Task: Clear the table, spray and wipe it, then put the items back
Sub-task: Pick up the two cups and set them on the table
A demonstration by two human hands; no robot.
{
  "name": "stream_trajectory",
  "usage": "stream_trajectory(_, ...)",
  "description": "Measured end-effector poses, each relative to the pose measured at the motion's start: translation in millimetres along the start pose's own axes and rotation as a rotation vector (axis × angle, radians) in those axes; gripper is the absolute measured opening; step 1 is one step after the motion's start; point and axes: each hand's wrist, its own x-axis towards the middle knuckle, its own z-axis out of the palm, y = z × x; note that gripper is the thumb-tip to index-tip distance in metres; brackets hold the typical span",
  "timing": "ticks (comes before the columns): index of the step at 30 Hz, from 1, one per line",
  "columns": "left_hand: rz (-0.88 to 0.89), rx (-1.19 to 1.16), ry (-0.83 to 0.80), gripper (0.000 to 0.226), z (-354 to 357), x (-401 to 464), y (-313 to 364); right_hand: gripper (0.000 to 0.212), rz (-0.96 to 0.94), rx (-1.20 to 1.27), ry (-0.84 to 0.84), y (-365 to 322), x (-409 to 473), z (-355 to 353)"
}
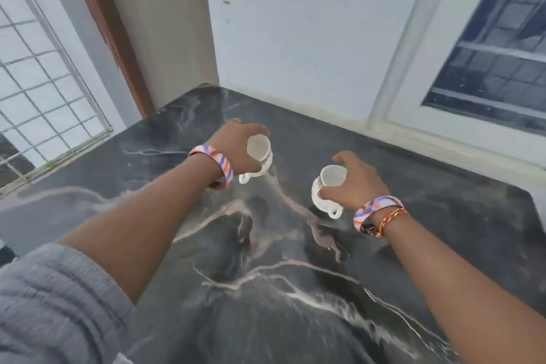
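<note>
The left hand (236, 146) has its grip closed from above around the rim of a white cup (258, 158), fingers curled over the far side of the mouth and the thumb side nearer the wrist. The cup's open mouth faces up toward the camera, and its looped handle hangs below and toward the wrist side of that grip. The right hand (359, 179) grasps a second white cup (328, 186) the same way, its grip wrapped over the rim from the right, with the cup's body to the left of the palm and its handle poking out below, just beside the wrist. The two cups are apart, the left one farther from the person than the right one. Whether either cup touches the dark marbled desk (266, 289) beneath the grips cannot be told; motion blur softens their lower edges. A striped orange, purple and white bangle (214, 165) circles the left wrist, and a matching bangle (376, 210) sits on the right wrist beside a red and yellow thread band (391, 220). A grey sleeve (53, 304) covers the upper left arm. Beyond the grips stand a white wall (295, 23) and a window (496, 47).
</note>
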Motion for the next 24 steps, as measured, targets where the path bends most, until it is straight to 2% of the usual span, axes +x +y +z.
stream_trajectory(8,-0.067,-0.018,0.033,0.067,-57.3,111.3,-96.9,0.059,-0.038,0.206,-0.036,-98.9,120.0,45.3)
stream_trajectory(14,-0.033,-0.037,0.024,0.059,-69.7,207.0,-171.3,0.029,0.103,0.219,-0.031,-166.7,223.7,85.9)
stream_trajectory(20,0.018,-0.060,-0.058,0.060,-59.9,267.1,-218.6,0.038,0.227,0.146,0.032,-206.8,284.6,118.2)
stream_trajectory(24,0.041,-0.088,-0.057,0.060,-49.4,296.0,-232.9,0.032,0.278,0.085,0.034,-217.9,310.4,130.1)
